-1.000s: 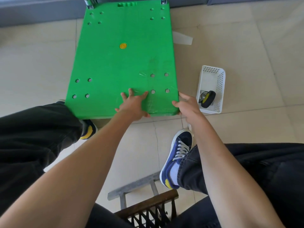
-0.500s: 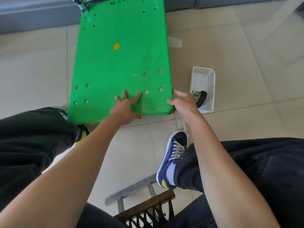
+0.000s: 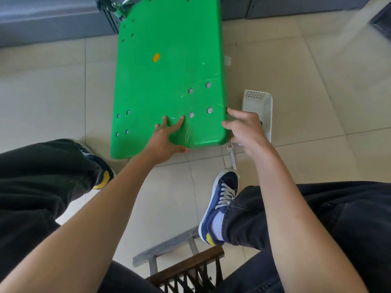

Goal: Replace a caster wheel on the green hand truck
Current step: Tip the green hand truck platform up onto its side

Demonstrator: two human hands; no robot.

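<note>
I am holding the near end of the green truck [image 3: 169, 81] on the floor. My left hand [image 3: 167, 138] is gripping its edge, my right hand [image 3: 245, 130] its corner. It is stretching long away from me.

Green hand truck [image 3: 169, 77]: flat plastic deck with bolt holes in clusters of four near corners, yellow disc at centre, tilted on tiled floor, metal handle fitting at far end.
</note>
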